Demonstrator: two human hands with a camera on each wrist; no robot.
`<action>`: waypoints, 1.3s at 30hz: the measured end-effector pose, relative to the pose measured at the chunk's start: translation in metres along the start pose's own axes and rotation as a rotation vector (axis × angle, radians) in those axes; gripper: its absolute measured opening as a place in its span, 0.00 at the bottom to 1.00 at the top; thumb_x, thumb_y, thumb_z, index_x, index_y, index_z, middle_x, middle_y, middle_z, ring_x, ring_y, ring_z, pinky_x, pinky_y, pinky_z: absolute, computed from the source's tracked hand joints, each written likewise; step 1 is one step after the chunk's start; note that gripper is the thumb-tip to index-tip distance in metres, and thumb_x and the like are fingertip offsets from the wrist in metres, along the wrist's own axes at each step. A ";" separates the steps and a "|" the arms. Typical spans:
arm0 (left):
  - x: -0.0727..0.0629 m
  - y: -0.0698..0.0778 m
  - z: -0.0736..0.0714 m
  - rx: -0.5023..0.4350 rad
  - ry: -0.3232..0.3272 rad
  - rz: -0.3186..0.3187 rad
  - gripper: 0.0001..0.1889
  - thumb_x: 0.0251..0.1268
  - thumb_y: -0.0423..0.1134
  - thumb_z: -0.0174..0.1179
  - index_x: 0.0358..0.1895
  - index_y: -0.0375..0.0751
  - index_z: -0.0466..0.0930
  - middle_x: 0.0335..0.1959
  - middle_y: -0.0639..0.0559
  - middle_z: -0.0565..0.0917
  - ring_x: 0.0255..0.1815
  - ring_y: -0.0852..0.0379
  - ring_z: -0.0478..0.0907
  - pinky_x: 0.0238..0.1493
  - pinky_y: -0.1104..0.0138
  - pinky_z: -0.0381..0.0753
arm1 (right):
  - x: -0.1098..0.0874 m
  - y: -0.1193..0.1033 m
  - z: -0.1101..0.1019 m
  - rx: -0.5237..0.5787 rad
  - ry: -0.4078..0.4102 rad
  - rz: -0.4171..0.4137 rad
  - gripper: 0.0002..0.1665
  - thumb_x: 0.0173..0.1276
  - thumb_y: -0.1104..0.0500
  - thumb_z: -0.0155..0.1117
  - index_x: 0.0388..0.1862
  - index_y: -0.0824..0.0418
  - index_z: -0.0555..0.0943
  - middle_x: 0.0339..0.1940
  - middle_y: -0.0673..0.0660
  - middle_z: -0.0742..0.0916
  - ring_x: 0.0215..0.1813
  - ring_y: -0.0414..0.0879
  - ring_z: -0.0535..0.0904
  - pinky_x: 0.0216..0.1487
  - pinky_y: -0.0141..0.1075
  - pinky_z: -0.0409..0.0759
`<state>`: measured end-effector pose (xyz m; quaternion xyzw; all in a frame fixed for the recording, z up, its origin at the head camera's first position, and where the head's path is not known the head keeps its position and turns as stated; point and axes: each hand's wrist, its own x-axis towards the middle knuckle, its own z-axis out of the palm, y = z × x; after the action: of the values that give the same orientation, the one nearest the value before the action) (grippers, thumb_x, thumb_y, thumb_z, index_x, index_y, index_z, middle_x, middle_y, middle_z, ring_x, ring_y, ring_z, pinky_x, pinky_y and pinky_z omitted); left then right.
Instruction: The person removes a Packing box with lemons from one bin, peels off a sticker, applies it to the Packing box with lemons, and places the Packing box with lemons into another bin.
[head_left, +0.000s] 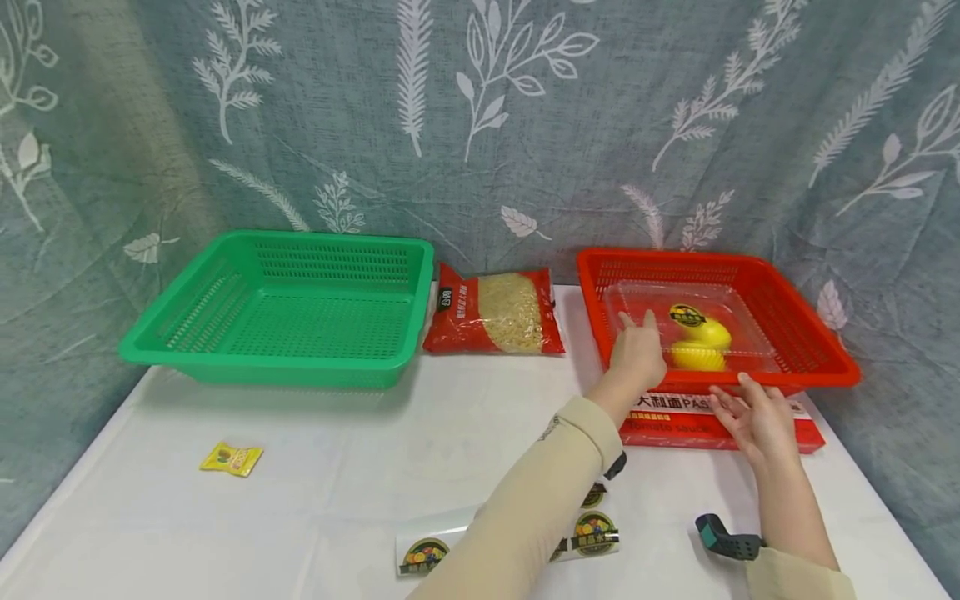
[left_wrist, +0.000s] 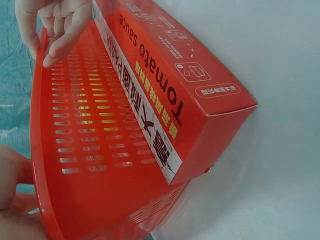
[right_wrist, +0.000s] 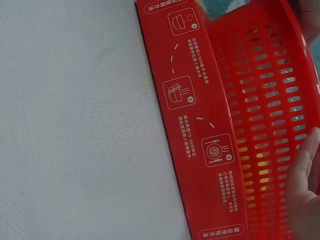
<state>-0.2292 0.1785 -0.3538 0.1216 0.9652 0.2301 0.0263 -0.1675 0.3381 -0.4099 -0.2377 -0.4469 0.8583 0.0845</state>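
Observation:
In the head view a red basket (head_left: 813,354) stands at the right, its front over a red pasta box (head_left: 806,433). Inside it lies a clear plastic fruit box (head_left: 645,293) with a round fruit label (head_left: 687,315). A smooth yellow fruit-like piece (head_left: 712,333) and a ridged yellow piece (head_left: 699,357) show through the plastic. My left hand (head_left: 637,358) reaches over the basket's front left, fingers extended at the fruit box's left side. With fingers spread, my right hand (head_left: 761,417) touches the basket's front rim. The left wrist view shows the rim between both hands.
A green basket (head_left: 300,367) stands at the back left. Beside it lies a red noodle bag (head_left: 495,312). A small yellow packet (head_left: 231,459) is at the front left. A strip of fruit labels (head_left: 596,533) lies partly under my left forearm. A patterned curtain (head_left: 480,125) hangs behind.

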 end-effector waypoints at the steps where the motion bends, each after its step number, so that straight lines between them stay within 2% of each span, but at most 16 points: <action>1: -0.001 -0.001 0.000 -0.025 0.007 0.006 0.37 0.57 0.40 0.61 0.70 0.50 0.54 0.69 0.42 0.57 0.60 0.53 0.69 0.49 0.73 0.74 | 0.003 0.001 -0.002 -0.020 0.005 -0.011 0.38 0.57 0.50 0.65 0.61 0.40 0.54 0.60 0.45 0.67 0.53 0.45 0.76 0.46 0.38 0.78; 4: -0.003 -0.005 -0.001 -0.113 0.027 0.032 0.36 0.57 0.39 0.60 0.70 0.48 0.55 0.70 0.42 0.55 0.62 0.52 0.66 0.55 0.70 0.70 | 0.007 0.002 -0.006 -0.023 -0.011 -0.003 0.38 0.57 0.50 0.65 0.61 0.40 0.54 0.59 0.45 0.68 0.51 0.44 0.78 0.47 0.38 0.78; 9: -0.007 -0.012 -0.003 -0.233 0.065 0.088 0.33 0.61 0.41 0.56 0.69 0.45 0.57 0.70 0.42 0.54 0.65 0.52 0.62 0.60 0.67 0.65 | -0.012 -0.004 0.005 0.001 -0.069 0.022 0.37 0.56 0.50 0.66 0.57 0.42 0.55 0.56 0.47 0.69 0.42 0.44 0.82 0.43 0.33 0.79; 12: -0.008 -0.015 -0.005 -0.320 0.073 0.103 0.31 0.63 0.40 0.55 0.69 0.43 0.58 0.70 0.43 0.56 0.66 0.51 0.61 0.62 0.65 0.63 | -0.021 -0.006 0.014 0.019 -0.071 0.052 0.35 0.55 0.49 0.67 0.55 0.42 0.56 0.54 0.48 0.69 0.40 0.44 0.83 0.42 0.31 0.79; 19: -0.011 -0.022 -0.010 -0.520 0.027 0.096 0.29 0.64 0.39 0.53 0.68 0.42 0.59 0.69 0.46 0.59 0.68 0.53 0.56 0.64 0.62 0.60 | -0.024 -0.006 0.015 0.023 -0.038 0.088 0.33 0.54 0.48 0.67 0.52 0.44 0.57 0.52 0.49 0.72 0.40 0.44 0.83 0.40 0.30 0.79; 23: -0.014 -0.028 -0.013 -0.592 0.008 0.090 0.28 0.64 0.38 0.54 0.68 0.42 0.59 0.68 0.47 0.61 0.68 0.53 0.57 0.64 0.61 0.60 | -0.024 -0.007 0.014 0.010 -0.046 0.107 0.30 0.55 0.48 0.66 0.50 0.44 0.58 0.47 0.47 0.76 0.40 0.44 0.83 0.40 0.29 0.79; 27: -0.017 -0.033 -0.017 -0.614 -0.002 0.109 0.28 0.63 0.37 0.54 0.67 0.44 0.60 0.67 0.48 0.62 0.68 0.54 0.57 0.64 0.61 0.60 | -0.025 -0.006 0.011 -0.027 -0.070 0.137 0.28 0.57 0.46 0.64 0.49 0.45 0.59 0.37 0.46 0.82 0.39 0.42 0.83 0.40 0.28 0.78; 30: -0.019 -0.038 -0.020 -0.611 -0.015 0.140 0.29 0.63 0.36 0.54 0.68 0.45 0.60 0.67 0.49 0.62 0.67 0.54 0.58 0.64 0.61 0.60 | -0.025 -0.006 0.008 -0.119 -0.103 0.137 0.27 0.57 0.42 0.61 0.50 0.47 0.60 0.33 0.47 0.83 0.37 0.40 0.82 0.39 0.27 0.77; 34: -0.022 -0.044 -0.029 -0.593 -0.050 0.197 0.29 0.64 0.37 0.54 0.69 0.45 0.58 0.67 0.50 0.64 0.66 0.55 0.60 0.63 0.62 0.62 | -0.026 -0.007 0.003 -0.258 -0.174 0.110 0.28 0.58 0.40 0.58 0.50 0.50 0.62 0.33 0.44 0.83 0.37 0.37 0.80 0.39 0.26 0.77; 39: -0.032 -0.057 -0.042 -0.593 -0.138 0.238 0.30 0.66 0.37 0.53 0.70 0.47 0.55 0.66 0.50 0.64 0.64 0.54 0.62 0.61 0.60 0.65 | -0.028 -0.009 -0.001 -0.359 -0.264 0.093 0.24 0.64 0.40 0.52 0.50 0.53 0.61 0.34 0.42 0.83 0.39 0.36 0.79 0.41 0.28 0.77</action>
<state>-0.2159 0.1028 -0.3418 0.2360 0.8309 0.4940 0.0990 -0.1436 0.3344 -0.3938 -0.1549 -0.5883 0.7916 -0.0582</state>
